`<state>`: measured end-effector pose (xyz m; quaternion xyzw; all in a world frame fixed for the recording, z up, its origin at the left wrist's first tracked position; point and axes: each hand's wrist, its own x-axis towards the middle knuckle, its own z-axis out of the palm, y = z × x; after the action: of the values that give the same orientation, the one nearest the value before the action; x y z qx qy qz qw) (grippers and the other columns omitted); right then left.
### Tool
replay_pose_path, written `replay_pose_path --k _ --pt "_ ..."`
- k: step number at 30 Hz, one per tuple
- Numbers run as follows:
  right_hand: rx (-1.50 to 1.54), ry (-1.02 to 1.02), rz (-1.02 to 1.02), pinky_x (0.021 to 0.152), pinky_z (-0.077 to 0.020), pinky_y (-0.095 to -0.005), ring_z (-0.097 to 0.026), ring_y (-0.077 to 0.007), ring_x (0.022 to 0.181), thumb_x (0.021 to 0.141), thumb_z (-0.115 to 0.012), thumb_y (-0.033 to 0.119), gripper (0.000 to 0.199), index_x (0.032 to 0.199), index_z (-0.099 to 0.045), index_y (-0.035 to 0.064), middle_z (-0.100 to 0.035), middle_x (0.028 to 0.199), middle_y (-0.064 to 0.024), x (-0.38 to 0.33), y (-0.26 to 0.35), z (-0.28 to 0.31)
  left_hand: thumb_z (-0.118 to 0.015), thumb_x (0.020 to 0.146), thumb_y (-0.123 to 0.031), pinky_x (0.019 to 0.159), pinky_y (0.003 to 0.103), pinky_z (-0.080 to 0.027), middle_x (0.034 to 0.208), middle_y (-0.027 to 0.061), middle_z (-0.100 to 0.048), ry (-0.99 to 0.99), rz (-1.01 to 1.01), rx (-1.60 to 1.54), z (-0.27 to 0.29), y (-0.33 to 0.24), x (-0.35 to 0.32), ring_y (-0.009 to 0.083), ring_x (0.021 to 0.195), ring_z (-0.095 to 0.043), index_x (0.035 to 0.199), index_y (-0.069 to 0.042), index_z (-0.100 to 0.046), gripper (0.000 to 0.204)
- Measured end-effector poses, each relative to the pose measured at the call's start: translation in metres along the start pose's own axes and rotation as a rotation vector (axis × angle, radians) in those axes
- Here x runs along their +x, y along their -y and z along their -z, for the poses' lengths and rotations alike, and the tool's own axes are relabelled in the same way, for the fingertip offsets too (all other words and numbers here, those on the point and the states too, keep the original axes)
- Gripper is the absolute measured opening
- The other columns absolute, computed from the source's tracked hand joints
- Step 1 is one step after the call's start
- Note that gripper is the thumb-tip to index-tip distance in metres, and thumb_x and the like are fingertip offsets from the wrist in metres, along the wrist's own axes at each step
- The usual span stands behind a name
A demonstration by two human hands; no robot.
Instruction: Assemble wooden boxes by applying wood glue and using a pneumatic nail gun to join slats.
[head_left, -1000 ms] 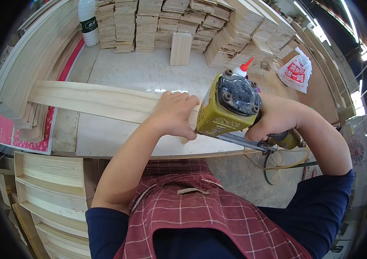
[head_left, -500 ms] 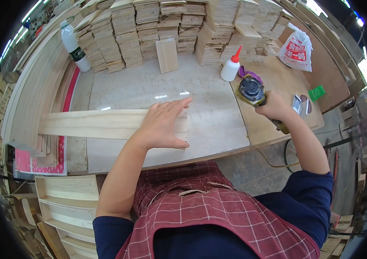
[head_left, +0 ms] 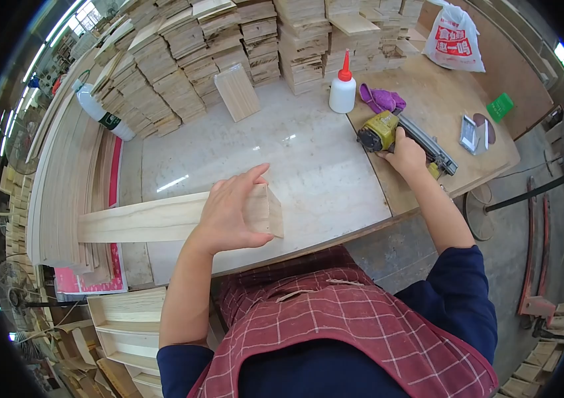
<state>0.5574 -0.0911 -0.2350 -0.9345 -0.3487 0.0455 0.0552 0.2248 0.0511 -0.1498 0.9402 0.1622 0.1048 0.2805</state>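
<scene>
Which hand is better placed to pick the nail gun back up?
Right. The right hand already rests on the nail gun on the bench, while the left hand is across the table gripping the wooden board.

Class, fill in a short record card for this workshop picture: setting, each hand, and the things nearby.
Setting: pale workbench, stacked wood pieces at its far edge
Left hand: gripping a long wooden board assembly
Right hand: resting on a yellow nail gun that lies on the bench
Nearby: white glue bottle, purple cloth, plastic bag, loose wood block
</scene>
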Motion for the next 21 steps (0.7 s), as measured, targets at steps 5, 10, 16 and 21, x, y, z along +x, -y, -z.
replay_pose_path --k 5,10,16,21 --pt "0.032 -0.117 0.005 0.076 -0.0472 -0.0395 -0.056 -0.0325 0.091 0.063 -0.075 0.032 0.057 0.103 -0.047 0.0026 -0.059 0.094 -0.0175 -0.018 0.004 -0.004 -0.073 0.044 -0.023 0.09 0.035 -0.032 0.106 0.0087 -0.051 -0.01 -0.006 0.027 0.0 -0.003 0.003 0.0253 0.101 -0.049 0.128 -0.01 -0.035 0.094" --pt "0.518 -0.138 0.53 0.081 -0.043 -0.0355 -0.05 -0.0268 0.097 0.065 -0.074 0.027 0.053 0.109 -0.051 0.0068 -0.053 0.099 -0.011 -0.052 0.053 0.004 -0.073 0.044 -0.023 0.091 0.036 -0.031 0.106 0.0086 -0.05 0.02 0.002 0.037 0.001 -0.003 0.0 0.0257 0.101 -0.048 0.13 -0.01 -0.033 0.096" --pt "1.107 0.384 0.835 0.082 -0.0424 -0.0346 -0.043 -0.0223 0.105 0.061 -0.079 0.033 0.077 0.123 -0.04 0.0098 -0.044 0.113 -0.0082 -0.085 0.129 -0.013 -0.072 0.044 -0.023 0.091 0.037 -0.031 0.11 0.0079 -0.05 0.044 -0.007 0.019 0.001 -0.001 0.002 0.0252 0.102 -0.049 0.132 -0.01 -0.03 0.099" --pt "1.114 0.268 0.961 0.085 -0.0417 -0.0386 -0.04 -0.0295 0.107 0.052 -0.081 0.042 0.09 0.121 -0.039 0.0035 -0.044 0.112 -0.0155 -0.069 0.161 -0.033 -0.073 0.043 -0.022 0.091 0.037 -0.031 0.109 0.0082 -0.051 0.05 0.016 0.002 0.003 0.0 0.0 0.0255 0.102 -0.049 0.133 -0.009 -0.029 0.1"
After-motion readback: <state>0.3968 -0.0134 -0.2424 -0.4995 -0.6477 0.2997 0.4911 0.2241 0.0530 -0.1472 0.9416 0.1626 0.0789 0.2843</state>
